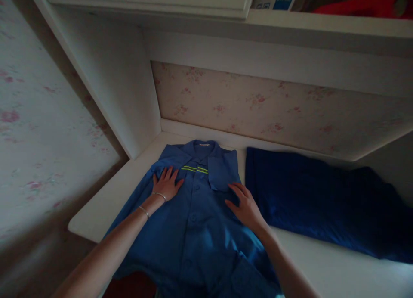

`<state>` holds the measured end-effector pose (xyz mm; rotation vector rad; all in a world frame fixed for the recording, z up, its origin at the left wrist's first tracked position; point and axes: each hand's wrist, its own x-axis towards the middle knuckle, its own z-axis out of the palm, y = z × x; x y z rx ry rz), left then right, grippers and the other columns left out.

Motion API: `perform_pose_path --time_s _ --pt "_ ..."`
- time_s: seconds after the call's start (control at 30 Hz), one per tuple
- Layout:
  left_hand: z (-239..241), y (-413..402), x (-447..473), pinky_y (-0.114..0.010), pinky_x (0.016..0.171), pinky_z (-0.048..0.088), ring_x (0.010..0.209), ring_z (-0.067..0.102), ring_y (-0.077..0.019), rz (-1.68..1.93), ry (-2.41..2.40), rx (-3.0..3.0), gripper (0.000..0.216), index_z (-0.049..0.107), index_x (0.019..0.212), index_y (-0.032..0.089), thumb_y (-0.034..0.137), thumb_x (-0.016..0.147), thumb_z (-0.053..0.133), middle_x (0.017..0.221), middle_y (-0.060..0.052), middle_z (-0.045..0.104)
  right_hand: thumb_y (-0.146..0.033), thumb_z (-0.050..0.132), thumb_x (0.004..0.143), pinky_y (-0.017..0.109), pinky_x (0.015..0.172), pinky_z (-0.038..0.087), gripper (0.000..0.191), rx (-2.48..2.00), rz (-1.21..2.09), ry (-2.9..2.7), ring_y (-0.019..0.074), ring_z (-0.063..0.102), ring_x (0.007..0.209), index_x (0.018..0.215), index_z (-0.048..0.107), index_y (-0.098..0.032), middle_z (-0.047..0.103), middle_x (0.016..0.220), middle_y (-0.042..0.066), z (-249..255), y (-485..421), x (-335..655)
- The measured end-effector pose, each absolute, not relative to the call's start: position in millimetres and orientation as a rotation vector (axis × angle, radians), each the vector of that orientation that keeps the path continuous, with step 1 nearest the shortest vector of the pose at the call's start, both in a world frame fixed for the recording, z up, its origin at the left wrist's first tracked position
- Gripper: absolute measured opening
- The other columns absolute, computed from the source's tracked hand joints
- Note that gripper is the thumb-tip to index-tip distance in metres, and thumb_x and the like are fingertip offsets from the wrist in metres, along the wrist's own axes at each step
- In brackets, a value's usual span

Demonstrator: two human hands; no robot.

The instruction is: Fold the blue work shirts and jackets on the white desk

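Note:
A blue button-front work shirt [193, 220] lies face up on the white desk, its collar towards the back wall. Yellow-green stripes cross its chest, and its lower part reaches over the near edge. My left hand [166, 185] rests with spread fingers on the left side of the chest, two bracelets on the wrist. On the other side, my right hand [244, 203] has its fingers apart at the shirt's right edge, just below a folded flap of sleeve [222, 173]. Neither hand grips the cloth.
Dark blue folded fabric [309, 199] lies on the desk to the right. The white desk [100, 203] has a rounded left corner. A side panel [106, 74] stands at the left, and a shelf [322, 26] overhead carries a box and a red object [368, 3].

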<state>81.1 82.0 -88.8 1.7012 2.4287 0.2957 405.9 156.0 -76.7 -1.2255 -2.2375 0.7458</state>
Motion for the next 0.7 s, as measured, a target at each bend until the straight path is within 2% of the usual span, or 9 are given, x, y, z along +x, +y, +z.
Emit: perform_pose_path --time_s 0.07,0.1,0.17,0.23,0.3,0.37,0.47,0.6,0.7 --pt "-100 91 69 -0.07 0.111 0.009 0.146 0.02 -0.0358 0.276 2.464 1.717 0.063 0.041 0.146 0.024 0.057 0.094 0.03 0.159 -0.011 0.028 -0.038 0.066 0.079 0.048 0.112 0.028 0.061 -1.244 0.651 -2.317 0.0295 0.042 0.132 0.136 0.054 -0.023 0.047 0.144 0.01 -84 165 386" --pt "-103 94 61 -0.068 0.112 0.008 0.146 0.02 -0.0337 0.267 2.471 1.733 0.062 0.041 0.146 0.026 0.058 0.094 0.029 0.159 -0.009 0.028 -0.038 0.068 0.077 0.05 0.113 0.024 0.061 -1.276 0.693 -2.288 0.0306 0.04 0.132 0.134 0.056 -0.023 0.049 0.142 0.01 -87 171 378" --pt "-106 97 43 -0.065 0.114 0.009 0.146 0.02 -0.031 0.251 2.483 1.753 0.062 0.042 0.145 0.029 0.06 0.093 0.028 0.159 -0.006 0.029 -0.039 0.074 0.071 0.05 0.114 0.02 0.048 -1.328 0.87 -2.102 0.0315 0.044 0.128 0.115 0.068 -0.023 0.06 0.129 0.009 -92 187 366" --pt "-106 101 24 -0.063 0.115 0.009 0.146 0.021 -0.0305 0.239 2.502 1.75 0.064 0.041 0.145 0.029 0.062 0.093 0.027 0.159 -0.006 0.029 -0.041 0.075 0.067 0.047 0.111 0.025 0.03 -1.362 1.026 -1.862 0.0303 0.052 0.117 0.09 0.071 -0.022 0.068 0.109 0.008 -95 207 360" --pt "-107 105 7 -0.062 0.115 0.01 0.146 0.02 -0.0303 0.232 2.523 1.733 0.065 0.041 0.146 0.029 0.063 0.092 0.026 0.159 -0.005 0.028 -0.048 0.067 0.071 0.046 0.102 0.037 0.028 -1.414 1.091 -1.669 0.028 0.059 0.102 0.082 0.068 -0.022 0.068 0.094 0.007 -94 230 363" --pt "-108 110 -7 -0.061 0.115 0.01 0.147 0.02 -0.0299 0.23 2.538 1.716 0.066 0.04 0.146 0.03 0.064 0.092 0.025 0.159 -0.005 0.028 -0.055 0.053 0.077 0.045 0.089 0.048 0.036 -1.471 1.121 -1.496 0.0251 0.061 0.088 0.089 0.064 -0.023 0.066 0.087 0.006 -91 249 375" --pt "-110 117 -25 -0.06 0.115 0.01 0.146 0.021 -0.0293 0.233 2.547 1.715 0.067 0.039 0.147 0.03 0.065 0.092 0.024 0.159 -0.004 0.029 -0.056 0.044 0.078 0.04 0.075 0.055 0.041 -1.499 1.181 -1.255 0.0207 0.063 0.079 0.1 0.058 -0.025 0.062 0.085 0.004 -88 261 402" --pt "-111 127 -39 -0.058 0.116 0.01 0.146 0.023 -0.0281 0.23 2.535 1.738 0.065 0.041 0.146 0.03 0.063 0.093 0.023 0.158 -0.004 0.032 -0.05 0.057 0.073 0.039 0.081 0.056 0.048 -1.543 1.125 -1.123 0.021 0.064 0.09 0.114 0.052 -0.024 0.061 0.099 0.004 -93 225 419" --pt "-113 133 -43 -0.057 0.117 0.01 0.145 0.024 -0.0264 0.22 2.535 1.746 0.061 0.042 0.145 0.029 0.057 0.096 0.018 0.157 -0.003 0.033 -0.048 0.06 0.08 0.044 0.096 0.05 0.046 -1.502 0.902 -1.555 0.0264 0.06 0.107 0.119 0.058 -0.023 0.06 0.116 0.009 -100 167 402"
